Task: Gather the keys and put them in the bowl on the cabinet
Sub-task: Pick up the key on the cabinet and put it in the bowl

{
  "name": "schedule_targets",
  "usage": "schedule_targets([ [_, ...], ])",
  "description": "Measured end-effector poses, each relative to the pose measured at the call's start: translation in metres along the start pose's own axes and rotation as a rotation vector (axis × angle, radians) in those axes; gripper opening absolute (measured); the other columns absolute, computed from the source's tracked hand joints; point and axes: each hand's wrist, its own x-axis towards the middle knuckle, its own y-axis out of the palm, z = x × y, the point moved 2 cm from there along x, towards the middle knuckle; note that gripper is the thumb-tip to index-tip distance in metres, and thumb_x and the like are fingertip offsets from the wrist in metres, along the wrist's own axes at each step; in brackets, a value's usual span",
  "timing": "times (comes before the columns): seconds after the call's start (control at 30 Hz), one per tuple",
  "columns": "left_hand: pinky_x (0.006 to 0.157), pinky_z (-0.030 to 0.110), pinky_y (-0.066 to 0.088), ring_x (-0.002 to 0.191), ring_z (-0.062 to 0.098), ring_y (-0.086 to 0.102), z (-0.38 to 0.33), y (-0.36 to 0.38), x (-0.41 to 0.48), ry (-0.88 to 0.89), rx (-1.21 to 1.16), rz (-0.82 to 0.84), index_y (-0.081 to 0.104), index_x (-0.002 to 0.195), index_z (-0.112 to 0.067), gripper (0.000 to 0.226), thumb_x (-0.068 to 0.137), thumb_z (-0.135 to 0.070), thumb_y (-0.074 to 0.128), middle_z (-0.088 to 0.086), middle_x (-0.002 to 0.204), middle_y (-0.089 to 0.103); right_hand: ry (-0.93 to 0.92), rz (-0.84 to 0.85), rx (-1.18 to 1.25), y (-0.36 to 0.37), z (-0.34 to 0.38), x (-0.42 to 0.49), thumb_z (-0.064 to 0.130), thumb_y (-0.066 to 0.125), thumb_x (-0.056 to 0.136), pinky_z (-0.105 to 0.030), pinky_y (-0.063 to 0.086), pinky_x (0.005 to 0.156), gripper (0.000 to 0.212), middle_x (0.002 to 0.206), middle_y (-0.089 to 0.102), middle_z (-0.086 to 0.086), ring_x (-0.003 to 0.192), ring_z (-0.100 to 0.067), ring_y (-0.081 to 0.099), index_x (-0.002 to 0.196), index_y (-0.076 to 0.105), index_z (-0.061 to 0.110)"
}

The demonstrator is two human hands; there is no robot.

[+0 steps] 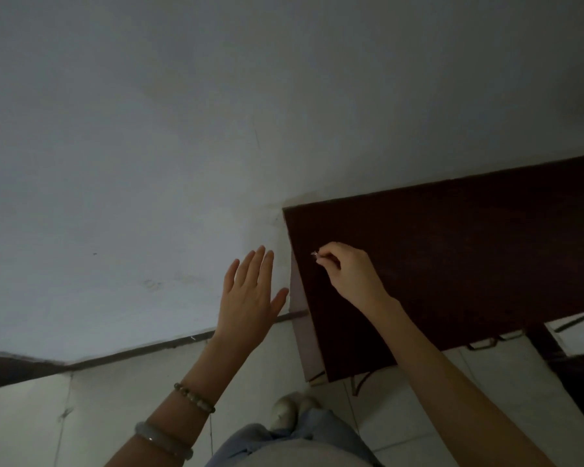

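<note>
My right hand hovers over the left part of a dark brown cabinet top. Its fingertips are pinched on a small metallic thing, probably a key, of which only a tiny glinting tip shows. My left hand is held flat and open with fingers apart, in front of the white wall just left of the cabinet's corner, holding nothing. No bowl is in view.
A white wall fills the upper and left view, with a dark skirting strip along its foot. Pale floor tiles lie below. Metal drawer handles show at the cabinet's front edge. My shoes stand near the cabinet's corner.
</note>
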Motion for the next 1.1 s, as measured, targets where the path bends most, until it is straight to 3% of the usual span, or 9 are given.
schedule_targets([
  [0.17,0.111,0.044,0.020,0.134,0.030,0.035,-0.019,-0.003,0.003,0.121,-0.060,-0.011,0.035,0.139,-0.003,0.065,0.089,-0.039,0.055,0.017,0.144,0.039,0.092,-0.153,0.280,-0.033,0.013,-0.024,0.012,0.056,0.088,-0.010,0.049,0.075,0.008,0.086,0.066,0.007,0.083,-0.001,0.063,0.091,0.061,0.018],
  [0.3,0.112,0.046,0.025,0.132,0.030,0.037,-0.047,0.004,0.001,0.260,-0.121,0.043,0.036,0.138,-0.003,0.065,0.089,-0.039,0.056,0.017,0.144,0.040,0.169,-0.273,0.324,-0.059,0.017,-0.053,0.014,0.056,0.088,-0.006,0.046,0.070,0.011,0.084,0.066,0.012,0.082,0.004,0.063,0.087,0.060,0.024],
  [0.47,0.114,0.043,0.017,0.135,0.028,0.032,-0.078,0.021,-0.003,0.408,-0.149,0.122,0.034,0.140,-0.006,0.065,0.090,-0.043,0.052,0.014,0.146,0.036,0.271,-0.457,0.328,-0.084,0.007,-0.100,0.012,0.059,0.086,-0.013,0.051,0.073,0.011,0.086,0.069,0.006,0.084,0.000,0.065,0.085,0.061,0.023],
  [0.67,0.114,0.040,0.008,0.139,0.025,0.024,-0.107,0.032,-0.005,0.499,-0.153,0.178,0.028,0.143,-0.009,0.066,0.091,-0.047,0.045,0.013,0.150,0.030,0.363,-0.575,0.365,-0.100,-0.001,-0.147,0.010,0.060,0.086,-0.012,0.051,0.071,0.014,0.085,0.070,0.007,0.083,-0.002,0.066,0.082,0.062,0.024],
  [0.93,0.105,0.053,0.031,0.123,0.033,0.048,-0.181,0.033,-0.010,0.628,-0.201,0.136,0.050,0.128,0.000,0.060,0.080,-0.031,0.070,0.020,0.133,0.052,0.480,-0.700,0.351,-0.137,-0.022,-0.206,0.011,0.060,0.086,-0.006,0.047,0.067,0.014,0.084,0.069,0.011,0.080,0.001,0.064,0.081,0.062,0.024],
  [1.1,0.105,0.052,0.030,0.124,0.031,0.048,-0.256,0.039,-0.018,0.708,-0.216,0.095,0.049,0.129,-0.001,0.059,0.082,-0.031,0.068,0.018,0.134,0.052,0.539,-0.772,0.369,-0.183,-0.059,-0.256,0.010,0.060,0.085,-0.011,0.049,0.067,0.015,0.082,0.070,0.007,0.077,-0.001,0.065,0.079,0.062,0.024],
])
